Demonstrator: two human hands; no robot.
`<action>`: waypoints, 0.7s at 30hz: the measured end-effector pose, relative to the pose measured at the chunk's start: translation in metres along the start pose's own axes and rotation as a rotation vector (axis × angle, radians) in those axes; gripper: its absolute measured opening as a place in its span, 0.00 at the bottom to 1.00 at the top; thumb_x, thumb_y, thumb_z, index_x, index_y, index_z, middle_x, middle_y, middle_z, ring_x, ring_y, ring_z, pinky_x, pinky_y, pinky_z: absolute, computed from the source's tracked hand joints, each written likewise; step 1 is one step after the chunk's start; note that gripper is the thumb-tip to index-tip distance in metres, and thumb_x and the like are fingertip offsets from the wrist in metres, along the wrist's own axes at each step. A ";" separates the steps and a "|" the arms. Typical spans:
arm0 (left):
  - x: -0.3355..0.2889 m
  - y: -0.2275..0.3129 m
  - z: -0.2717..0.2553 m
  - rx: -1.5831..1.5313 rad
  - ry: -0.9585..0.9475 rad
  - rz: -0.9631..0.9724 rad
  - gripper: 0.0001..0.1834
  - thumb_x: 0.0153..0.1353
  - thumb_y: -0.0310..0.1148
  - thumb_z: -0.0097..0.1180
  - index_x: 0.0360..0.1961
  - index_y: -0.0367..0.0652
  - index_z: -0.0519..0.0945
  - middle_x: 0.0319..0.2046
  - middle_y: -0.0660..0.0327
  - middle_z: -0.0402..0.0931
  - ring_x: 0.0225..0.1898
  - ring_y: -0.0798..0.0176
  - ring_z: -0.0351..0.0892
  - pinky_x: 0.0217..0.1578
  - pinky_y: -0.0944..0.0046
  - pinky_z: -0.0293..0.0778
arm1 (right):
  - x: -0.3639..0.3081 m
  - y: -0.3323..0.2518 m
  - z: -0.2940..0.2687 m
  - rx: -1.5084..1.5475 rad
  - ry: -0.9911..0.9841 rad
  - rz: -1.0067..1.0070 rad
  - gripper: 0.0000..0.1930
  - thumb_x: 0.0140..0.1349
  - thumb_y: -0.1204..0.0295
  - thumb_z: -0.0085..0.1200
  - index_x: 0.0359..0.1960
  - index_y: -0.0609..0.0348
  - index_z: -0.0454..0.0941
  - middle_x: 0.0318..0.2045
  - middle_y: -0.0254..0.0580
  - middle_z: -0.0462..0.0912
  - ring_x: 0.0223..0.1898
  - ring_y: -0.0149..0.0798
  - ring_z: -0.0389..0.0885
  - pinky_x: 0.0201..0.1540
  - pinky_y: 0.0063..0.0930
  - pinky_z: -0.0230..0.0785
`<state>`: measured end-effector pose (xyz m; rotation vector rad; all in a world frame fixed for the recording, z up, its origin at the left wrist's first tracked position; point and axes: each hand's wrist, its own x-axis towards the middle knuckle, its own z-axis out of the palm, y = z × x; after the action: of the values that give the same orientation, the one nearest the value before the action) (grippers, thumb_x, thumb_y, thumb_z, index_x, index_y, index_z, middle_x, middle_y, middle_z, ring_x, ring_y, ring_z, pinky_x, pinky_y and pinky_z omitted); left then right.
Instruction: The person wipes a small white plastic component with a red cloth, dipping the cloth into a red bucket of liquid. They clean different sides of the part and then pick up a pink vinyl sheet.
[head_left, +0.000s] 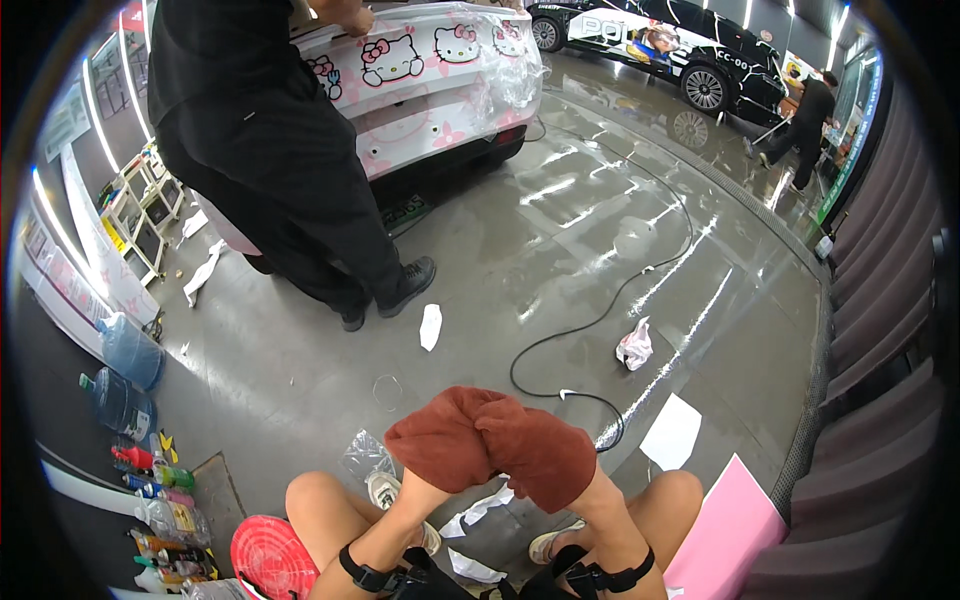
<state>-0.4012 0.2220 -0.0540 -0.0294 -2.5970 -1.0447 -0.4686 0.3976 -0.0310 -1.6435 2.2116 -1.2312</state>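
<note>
"Where's the cloth [490, 435]?"

"Held up off the floor [300, 370], out past the person's bent knees. It's reddish brown and gathered into a twist at its middle."

"What's the left hand doing?"

"It's buried in the cloth's left half. Only the wrist [424, 497] shows, so I can't tell whether the fingers are spread or curled."

"And the right hand?"

"Same story: covered by the other half, with the forearm [607, 510] running into it. I can't tell its grip either."

"What lies around them?"

"A clear wrapper [367, 455] by the left shoe [384, 490], and paper scraps [474, 512] between the feet. Off to the right, a white sheet [671, 432] lies near the end of a black cable [602, 401], and a pink panel [728, 535] stands beside the right knee. A red disc [272, 558] is next to the left thigh."

"Further off?"

"A worker in black [265, 170] stands at a white-and-pink car [470, 90] with cartoon cat faces. Behind, to the right, there's a dark car [660, 45] and a second person [812, 120]. Two blue jugs [122, 403] and a row of bottles [180, 520] line the left side."
</note>
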 end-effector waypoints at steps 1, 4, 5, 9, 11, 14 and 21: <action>0.004 0.011 -0.007 0.050 -0.009 0.031 0.27 0.35 0.43 0.73 0.40 0.46 0.84 0.36 0.59 0.83 0.35 0.54 0.81 0.37 0.62 0.74 | 0.002 -0.002 -0.002 -0.016 0.014 -0.011 0.24 0.56 0.78 0.51 0.57 0.59 0.71 0.50 0.48 0.78 0.49 0.53 0.78 0.51 0.39 0.72; -0.008 -0.004 0.001 -0.039 0.053 0.012 0.26 0.40 0.37 0.71 0.44 0.45 0.82 0.40 0.58 0.82 0.38 0.55 0.80 0.39 0.62 0.74 | 0.006 -0.001 -0.002 -0.123 0.105 -0.143 0.23 0.55 0.79 0.51 0.56 0.60 0.70 0.47 0.50 0.78 0.44 0.54 0.79 0.44 0.39 0.74; -0.011 -0.006 0.002 -0.102 0.071 -0.008 0.25 0.43 0.34 0.70 0.46 0.44 0.82 0.41 0.57 0.81 0.39 0.55 0.80 0.40 0.62 0.74 | 0.008 -0.002 -0.002 -0.177 0.017 -0.065 0.23 0.54 0.78 0.52 0.55 0.61 0.70 0.47 0.51 0.78 0.43 0.54 0.80 0.41 0.39 0.74; -0.012 -0.005 0.002 -0.316 0.074 -0.065 0.24 0.49 0.27 0.65 0.50 0.41 0.78 0.45 0.56 0.78 0.43 0.56 0.78 0.43 0.62 0.74 | 0.017 -0.014 -0.003 -0.316 -0.124 0.129 0.23 0.52 0.77 0.54 0.53 0.63 0.70 0.47 0.52 0.78 0.36 0.55 0.81 0.33 0.41 0.75; -0.014 -0.007 0.004 -0.217 0.096 -0.049 0.27 0.48 0.28 0.65 0.53 0.41 0.76 0.47 0.55 0.76 0.45 0.55 0.77 0.43 0.62 0.73 | 0.018 -0.020 -0.005 -0.326 -0.079 0.114 0.24 0.52 0.77 0.54 0.53 0.63 0.70 0.47 0.52 0.78 0.36 0.55 0.81 0.31 0.42 0.75; -0.018 -0.006 0.011 0.046 0.153 0.001 0.29 0.46 0.30 0.67 0.53 0.43 0.76 0.48 0.57 0.75 0.47 0.54 0.76 0.44 0.60 0.73 | 0.013 -0.020 -0.007 -0.293 -0.015 0.067 0.25 0.52 0.76 0.55 0.56 0.60 0.70 0.49 0.50 0.78 0.40 0.54 0.81 0.37 0.42 0.75; -0.023 -0.003 0.011 0.265 0.082 0.182 0.26 0.52 0.32 0.68 0.53 0.43 0.77 0.48 0.56 0.77 0.49 0.53 0.78 0.45 0.57 0.74 | -0.022 0.032 0.022 -0.218 0.143 0.045 0.27 0.48 0.69 0.62 0.54 0.52 0.75 0.50 0.42 0.79 0.53 0.49 0.77 0.53 0.38 0.71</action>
<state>-0.3832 0.2299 -0.0707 -0.1526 -2.5786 -0.6221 -0.4722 0.4076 -0.0745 -1.6125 2.5358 -1.1662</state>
